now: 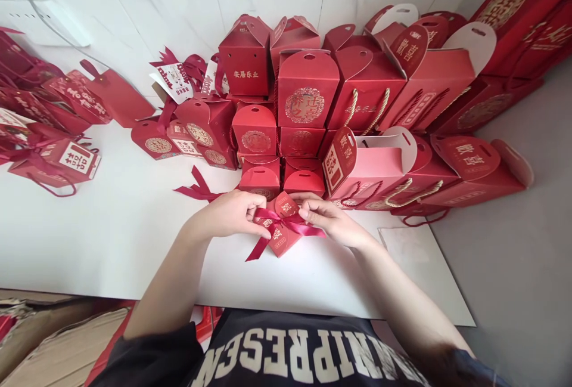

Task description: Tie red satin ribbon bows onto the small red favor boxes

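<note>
From the head view, a small red gift box (285, 238) is seen low on a white surface (147, 244), its pink ribbon (264, 249) pinched by the left hand (239, 214) and touched by the curled right hand (328, 217).

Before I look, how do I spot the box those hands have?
On the white table, find the stacked red boxes. Just in front, between left hand and right hand, is a small red box with a shiny ribbon bow; the boxes right behind it have none.
</note>
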{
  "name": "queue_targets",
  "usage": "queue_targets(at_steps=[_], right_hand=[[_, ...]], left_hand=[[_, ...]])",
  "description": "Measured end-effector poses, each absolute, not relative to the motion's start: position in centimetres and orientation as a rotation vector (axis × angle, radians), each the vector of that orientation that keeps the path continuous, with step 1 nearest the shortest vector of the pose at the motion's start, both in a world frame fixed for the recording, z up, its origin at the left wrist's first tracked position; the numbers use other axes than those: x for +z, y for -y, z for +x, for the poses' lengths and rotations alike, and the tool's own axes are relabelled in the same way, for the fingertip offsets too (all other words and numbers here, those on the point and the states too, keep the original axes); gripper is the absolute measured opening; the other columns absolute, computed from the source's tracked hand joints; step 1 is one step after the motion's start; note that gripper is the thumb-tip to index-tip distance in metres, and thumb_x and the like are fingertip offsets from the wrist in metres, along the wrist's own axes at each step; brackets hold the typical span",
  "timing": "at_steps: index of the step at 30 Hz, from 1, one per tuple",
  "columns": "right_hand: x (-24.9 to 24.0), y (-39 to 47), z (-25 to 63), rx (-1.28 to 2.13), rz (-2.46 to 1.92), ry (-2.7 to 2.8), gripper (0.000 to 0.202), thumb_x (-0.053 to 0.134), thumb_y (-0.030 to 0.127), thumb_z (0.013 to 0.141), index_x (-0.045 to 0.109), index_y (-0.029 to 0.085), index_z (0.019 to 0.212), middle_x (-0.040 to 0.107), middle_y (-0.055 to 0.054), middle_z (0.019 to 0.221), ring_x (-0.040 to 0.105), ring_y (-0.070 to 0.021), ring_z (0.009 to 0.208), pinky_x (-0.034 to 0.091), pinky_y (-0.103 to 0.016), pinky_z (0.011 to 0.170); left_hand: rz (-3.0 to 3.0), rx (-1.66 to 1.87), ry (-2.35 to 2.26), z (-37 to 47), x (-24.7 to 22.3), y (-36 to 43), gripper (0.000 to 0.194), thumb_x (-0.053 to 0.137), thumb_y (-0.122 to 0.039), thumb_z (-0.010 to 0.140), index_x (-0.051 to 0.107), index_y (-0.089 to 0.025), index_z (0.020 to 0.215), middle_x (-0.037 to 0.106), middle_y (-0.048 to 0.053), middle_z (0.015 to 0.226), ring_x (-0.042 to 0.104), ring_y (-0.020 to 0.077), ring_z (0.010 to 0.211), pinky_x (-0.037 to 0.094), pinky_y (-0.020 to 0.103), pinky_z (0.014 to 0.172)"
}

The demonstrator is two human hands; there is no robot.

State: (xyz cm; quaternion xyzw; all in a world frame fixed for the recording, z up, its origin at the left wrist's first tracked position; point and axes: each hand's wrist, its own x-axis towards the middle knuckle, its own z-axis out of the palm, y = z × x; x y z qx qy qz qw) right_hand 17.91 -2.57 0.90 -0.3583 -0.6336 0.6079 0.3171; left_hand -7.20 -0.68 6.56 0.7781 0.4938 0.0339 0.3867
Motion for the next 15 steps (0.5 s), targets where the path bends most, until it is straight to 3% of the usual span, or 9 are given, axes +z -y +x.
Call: queue_targets(at_steps=[6,11,15], right_hand=[[0.3,2.6,17.1,1.625,-0.979,1.5,0.037,0.05,0.052,0.095,0.069,0.02,0.092,0.058,-0.006,0.13,0.055,-0.0234,0.122,0.04,-0.036,0.105],[0.7,2.6,17.3,1.582,-0.943,1.583,0.042,0.057,0.05,0.092,0.058,0.018,0.065,0.059,-0.007,0.13,0.053,-0.024,0.125,0.036,-0.038,0.108],[0.4,2.6,17.6,1.61,-0.882,1.576,0.04,0.059,0.046,0.092,0.055,0.018,0.064,0.058,-0.008,0.131,0.052,-0.024,0.127,0.035,-0.04,0.109]], left_hand=[[1.997,-0.006,-1.251,-7.2,7.1,0.4,0.054,0.077,-0.055,0.063,0.037,-0.019,0.063,0.044,-0.005,0.058,0.035,0.0098,0.052,0.022,0.024,0.049],[1.886,0.024,-1.042,-7.8,6.4,-0.3,0.045,0.072,-0.05,0.073,0.042,-0.018,0.062,0.038,-0.005,0.057,0.03,0.0089,0.053,0.022,0.024,0.05],[1.708,0.109,-0.894,-8.4,4.7,-1.1,0.035,0.059,-0.044,0.086,0.054,-0.016,0.065,0.045,-0.002,0.061,0.034,0.0091,0.054,0.026,0.024,0.052]])
